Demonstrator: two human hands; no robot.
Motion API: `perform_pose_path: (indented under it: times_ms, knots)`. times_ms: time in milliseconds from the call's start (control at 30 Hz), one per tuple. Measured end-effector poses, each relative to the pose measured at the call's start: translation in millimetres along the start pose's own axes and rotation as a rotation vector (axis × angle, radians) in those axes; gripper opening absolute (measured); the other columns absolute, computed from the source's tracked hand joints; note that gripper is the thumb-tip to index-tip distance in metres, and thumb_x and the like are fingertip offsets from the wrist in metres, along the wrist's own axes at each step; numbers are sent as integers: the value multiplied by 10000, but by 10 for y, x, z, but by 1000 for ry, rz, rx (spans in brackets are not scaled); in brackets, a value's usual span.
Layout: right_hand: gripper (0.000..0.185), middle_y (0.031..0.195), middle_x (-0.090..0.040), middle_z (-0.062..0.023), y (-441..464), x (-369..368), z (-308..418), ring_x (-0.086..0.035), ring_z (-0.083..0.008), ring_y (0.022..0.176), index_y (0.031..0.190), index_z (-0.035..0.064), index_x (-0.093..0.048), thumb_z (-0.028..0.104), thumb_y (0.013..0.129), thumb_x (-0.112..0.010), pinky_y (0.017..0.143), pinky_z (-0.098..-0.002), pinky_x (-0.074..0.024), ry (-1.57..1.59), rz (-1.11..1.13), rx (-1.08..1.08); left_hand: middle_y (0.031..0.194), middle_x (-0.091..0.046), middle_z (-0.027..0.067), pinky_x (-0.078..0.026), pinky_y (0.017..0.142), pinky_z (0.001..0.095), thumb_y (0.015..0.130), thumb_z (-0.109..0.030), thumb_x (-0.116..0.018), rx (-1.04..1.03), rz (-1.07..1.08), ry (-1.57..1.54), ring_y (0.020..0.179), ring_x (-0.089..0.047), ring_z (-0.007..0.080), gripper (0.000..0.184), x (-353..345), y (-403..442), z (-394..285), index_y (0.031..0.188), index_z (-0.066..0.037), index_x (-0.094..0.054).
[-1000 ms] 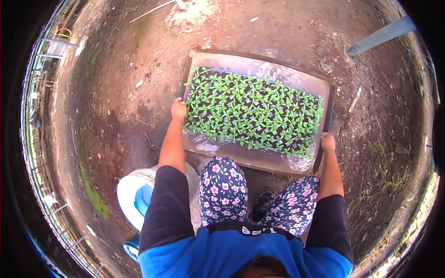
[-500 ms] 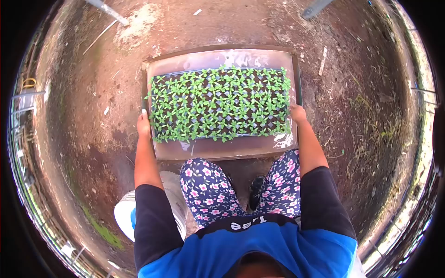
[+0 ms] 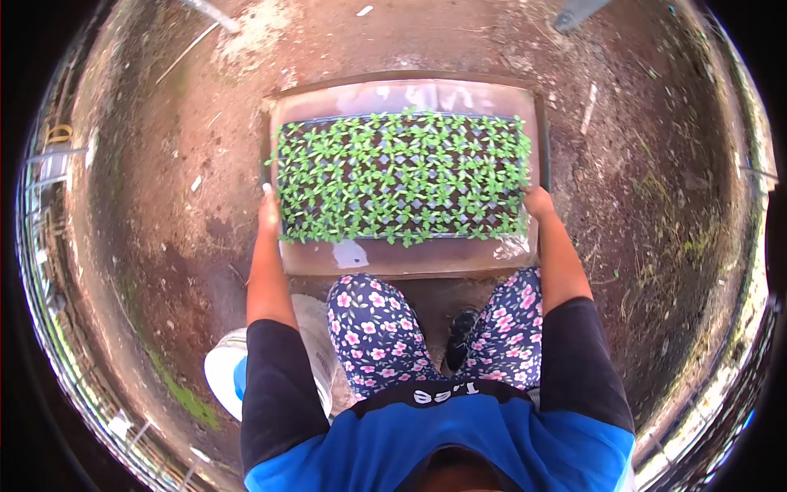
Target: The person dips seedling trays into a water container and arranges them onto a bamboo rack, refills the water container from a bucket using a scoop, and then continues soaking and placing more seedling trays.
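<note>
A rectangular seedling tray [image 3: 328,120], dark soil in its cells, is crowded with small green seedlings [image 3: 402,176]. It lies level within a larger rectangular basin of brownish water [image 3: 434,256]; how deep it sits in the water I cannot tell. At the tray's left end, my left hand [image 3: 268,211] grips the edge, thumb on top and the other fingers mostly hidden. My right hand [image 3: 538,202] is closed round the opposite end, its fingertips out of sight under the leaves and edge.
A white bucket [image 3: 316,344] stands by my left knee, beside a white round item with blue [image 3: 223,369]. Bare earth [image 3: 188,246] surrounds the basin. Two posts [image 3: 211,15] [image 3: 580,15] rise at the far side. My knees are close to the basin's near edge.
The whole view has shifted, so basin, tray and hands appear slightly farther right and up. Both hands keep their hold, and the tray's place in the basin looks much the same.
</note>
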State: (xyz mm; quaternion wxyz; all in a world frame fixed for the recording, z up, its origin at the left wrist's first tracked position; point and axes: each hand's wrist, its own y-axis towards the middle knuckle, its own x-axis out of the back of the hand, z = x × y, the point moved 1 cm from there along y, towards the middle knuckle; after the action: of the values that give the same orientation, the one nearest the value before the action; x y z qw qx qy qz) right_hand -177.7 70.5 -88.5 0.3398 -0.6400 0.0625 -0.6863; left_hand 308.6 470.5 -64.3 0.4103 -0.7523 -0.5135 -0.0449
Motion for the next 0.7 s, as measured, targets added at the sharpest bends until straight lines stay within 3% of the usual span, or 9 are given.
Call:
perform_pose_path:
  times_ms: [67, 100, 200, 267, 367, 467, 533, 667, 700]
  knots:
    - [410, 842, -546, -227, -116, 105, 147, -548, -353, 776, 1034, 196, -566, 119, 658, -422, 727, -381, -431, 8, -17, 128, 1022, -535, 118, -349, 831, 315, 753, -657, -286, -74, -4, -22, 952, -481, 196, 787, -17, -41, -1, 1096, 23, -484]
    - [320, 953, -541, -194, -199, 270, 302, -527, -327, 890, 1040, 216, -559, 190, 770, -388, 778, -384, -415, -32, 129, -3, 1019, -536, 123, -344, 839, 316, 755, -657, -277, -71, -2, -5, 954, -482, 203, 791, -2, -27, 4, 1092, 28, -485]
    - [322, 947, -539, -202, -188, 217, 252, -531, -327, 878, 1048, 227, -553, 188, 768, -398, 770, -380, -416, 18, 65, 35, 1024, -537, 134, -336, 845, 333, 764, -647, -266, -64, -3, 14, 950, -490, 222, 780, -25, -27, -45, 1094, 25, -486]
    - [347, 860, -536, -229, -169, 187, 238, -547, -337, 813, 1054, 232, -548, 173, 736, -425, 728, -375, -428, 16, 35, 46, 1182, -424, 165, -269, 934, 376, 744, -656, -311, -19, 102, 20, 1088, -409, 254, 818, 14, -17, -39, 1200, 21, -364]
    - [352, 829, -535, -242, -143, 182, 216, -556, -343, 779, 1058, 237, -544, 174, 728, -440, 705, -372, -434, 29, 63, -22, 819, -526, 70, -358, 742, 304, 765, -650, -263, -83, -2, 74, 778, -467, 172, 741, -14, -25, 1, 937, 19, -533]
    - [358, 880, -539, -225, -169, 202, 249, -552, -337, 805, 1057, 241, -545, 155, 733, -420, 726, -369, -426, 22, 78, -26, 758, -484, 42, -353, 706, 286, 767, -648, -265, -97, -11, 17, 723, -427, 152, 716, -33, 87, 114, 864, 9, -531]
    - [388, 956, -539, -199, -193, 274, 328, -532, -324, 884, 1064, 247, -541, 123, 727, -395, 792, -364, -412, 13, 142, -49, 822, -508, 47, -352, 737, 291, 767, -648, -270, -87, -6, -39, 757, -446, 158, 733, -54, 46, 85, 978, 4, -527]
    - [393, 958, -544, -184, -215, 274, 338, -538, -314, 884, 1058, 260, -545, 142, 710, -404, 789, -373, -425, -36, 125, -50, 1002, -518, 92, -330, 834, 300, 778, -635, -254, -47, 121, -42, 923, -455, 179, 748, -69, 89, 108, 1082, 8, -486]
    - [385, 853, -547, -222, -179, 201, 262, -556, -334, 799, 1054, 251, -549, 135, 724, -387, 733, -381, -428, -30, 61, 45, 1036, -512, 104, -321, 854, 302, 782, -630, -248, -48, 159, -73, 960, -448, 187, 751, -73, 118, 137, 1100, 10, -476]
